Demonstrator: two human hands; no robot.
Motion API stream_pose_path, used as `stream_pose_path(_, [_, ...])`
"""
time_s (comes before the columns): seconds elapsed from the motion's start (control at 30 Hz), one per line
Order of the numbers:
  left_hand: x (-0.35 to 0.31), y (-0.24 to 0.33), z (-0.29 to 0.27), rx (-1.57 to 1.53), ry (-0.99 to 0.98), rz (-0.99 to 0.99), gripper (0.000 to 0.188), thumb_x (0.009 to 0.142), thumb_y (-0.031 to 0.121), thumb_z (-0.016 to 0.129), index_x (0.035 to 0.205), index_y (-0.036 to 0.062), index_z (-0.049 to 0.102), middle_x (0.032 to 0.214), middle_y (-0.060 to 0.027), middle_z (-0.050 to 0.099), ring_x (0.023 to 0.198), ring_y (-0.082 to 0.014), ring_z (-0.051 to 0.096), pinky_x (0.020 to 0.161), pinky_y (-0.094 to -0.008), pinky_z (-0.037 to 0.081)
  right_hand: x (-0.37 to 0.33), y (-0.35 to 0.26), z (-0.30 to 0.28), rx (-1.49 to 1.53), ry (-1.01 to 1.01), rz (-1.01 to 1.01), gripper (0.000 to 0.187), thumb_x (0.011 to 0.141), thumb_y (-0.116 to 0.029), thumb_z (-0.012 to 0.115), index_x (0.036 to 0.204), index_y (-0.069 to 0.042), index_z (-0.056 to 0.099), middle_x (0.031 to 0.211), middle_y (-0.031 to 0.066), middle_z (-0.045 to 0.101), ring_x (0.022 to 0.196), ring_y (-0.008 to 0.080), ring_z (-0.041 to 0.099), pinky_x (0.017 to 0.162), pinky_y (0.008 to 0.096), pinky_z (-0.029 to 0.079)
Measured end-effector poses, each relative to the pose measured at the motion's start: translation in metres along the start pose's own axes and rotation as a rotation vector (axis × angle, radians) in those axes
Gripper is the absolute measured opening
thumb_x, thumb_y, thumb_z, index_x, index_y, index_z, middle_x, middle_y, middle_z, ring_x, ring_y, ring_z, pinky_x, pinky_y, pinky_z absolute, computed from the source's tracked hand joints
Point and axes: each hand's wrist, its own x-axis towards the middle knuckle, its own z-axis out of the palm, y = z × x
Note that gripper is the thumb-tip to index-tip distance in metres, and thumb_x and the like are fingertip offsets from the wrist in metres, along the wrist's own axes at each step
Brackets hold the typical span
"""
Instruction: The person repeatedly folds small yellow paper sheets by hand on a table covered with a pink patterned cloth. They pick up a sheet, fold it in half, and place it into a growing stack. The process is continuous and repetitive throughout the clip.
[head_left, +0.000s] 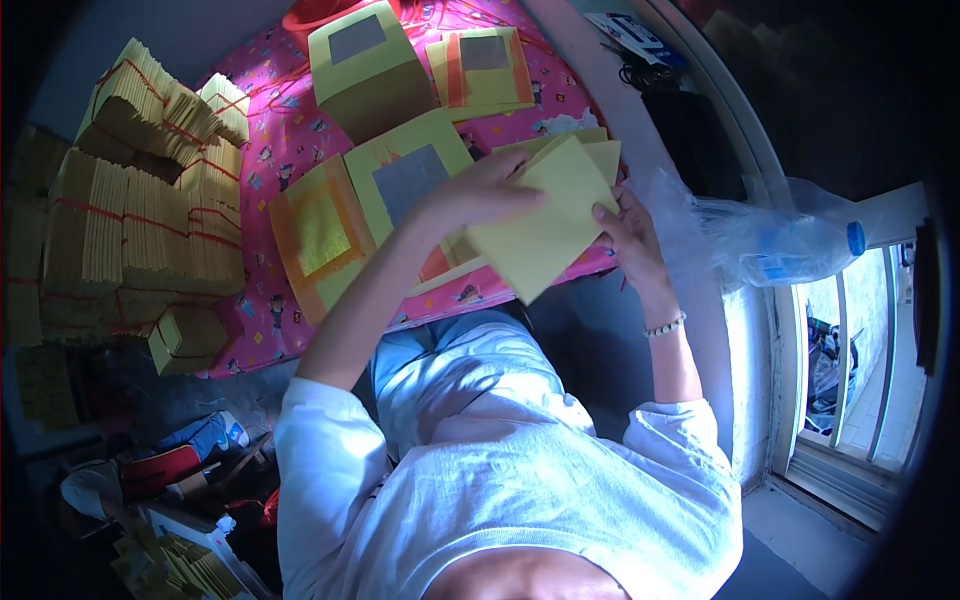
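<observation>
I hold a flat yellow paper piece (pixel 555 235) tilted in front of me at the table's near edge. My left hand (pixel 480 198) grips its upper left side, with the thumb on the face and the other fingers partly hidden. At the right edge, my right hand (pixel 632 238) pinches it, thumb in front. More yellow paper (pixel 603 155) shows just behind. Left of the hands lie a pale yellow sheet with a grey rectangle (pixel 455 148) and a yellow sheet with orange bands and a shiny panel (pixel 345 262).
Bundles of yellow paper (pixel 95 205) tied with red string are stacked at left. A yellow box-shaped stack (pixel 375 95) and banded sheets (pixel 505 95) lie farther back on the pink patterned table cover (pixel 268 135). A red basin (pixel 305 15) stands behind; a clear bottle (pixel 800 255) lies at right.
</observation>
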Motion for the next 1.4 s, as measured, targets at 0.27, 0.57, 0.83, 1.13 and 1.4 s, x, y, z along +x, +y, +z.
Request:
stream_pose_path(0.27, [0.062,-0.002,-0.025,0.134,0.123,-0.069,0.061,0.07,0.022,0.077,0.123,0.0035,0.052,0.116,-0.0133,0.059,0.107,-0.022,0.057,0.092,-0.0318,0.045,0.042,0.039,-0.032,0.009,0.287,0.034,0.027,0.093,-0.021,0.061,0.108,-0.001,0.052,0.096,0.0094,0.064,0.081,0.015,0.067,0.068,0.0266,0.058])
stream_pose_path(0.57, [0.109,-0.051,-0.015,0.431,0.297,0.013,0.052,0.062,0.003,0.066,0.113,-0.0001,0.058,0.104,-0.0199,0.065,0.103,-0.0327,0.062,0.085,-0.0382,0.049,0.067,0.081,-0.035,-0.237,0.408,0.042,0.026,0.091,-0.014,0.06,0.105,0.007,0.052,0.096,0.0152,0.062,0.079,0.0194,0.068,0.062,0.0273,0.06])
stream_pose_path(0.83, [0.128,-0.076,-0.017,0.431,0.308,-0.049,0.042,0.061,0.007,0.069,0.103,0.0012,0.063,0.098,-0.0181,0.066,0.096,-0.0319,0.064,0.082,-0.0391,0.05,0.07,0.086,-0.036,-0.301,0.4,0.106,0.024,0.092,-0.015,0.06,0.104,0.003,0.05,0.096,0.0112,0.061,0.075,0.0161,0.066,0.059,0.0241,0.058])
stream_pose_path(1.13, [0.128,-0.077,-0.007,0.539,0.392,-0.069,0.03,0.063,0.007,0.066,0.092,0.0016,0.068,0.091,-0.0209,0.067,0.091,-0.0354,0.065,0.08,-0.0427,0.051,0.071,0.086,-0.037,-0.364,0.406,0.04,0.029,0.091,-0.014,0.058,0.108,0.008,0.05,0.093,0.0173,0.062,0.069,0.022,0.068,0.055,0.027,0.059])
stream_pose_path(1.4, [0.134,-0.083,-0.002,0.564,0.441,-0.056,0.034,0.058,0.009,0.069,0.091,0.0022,0.066,0.089,-0.0181,0.067,0.089,-0.0328,0.065,0.077,-0.0399,0.052,0.066,0.074,-0.027,-0.365,0.427,0.091,0.028,0.091,-0.014,0.057,0.109,0.006,0.048,0.095,0.0192,0.06,0.078,0.0261,0.067,0.058,0.031,0.059])
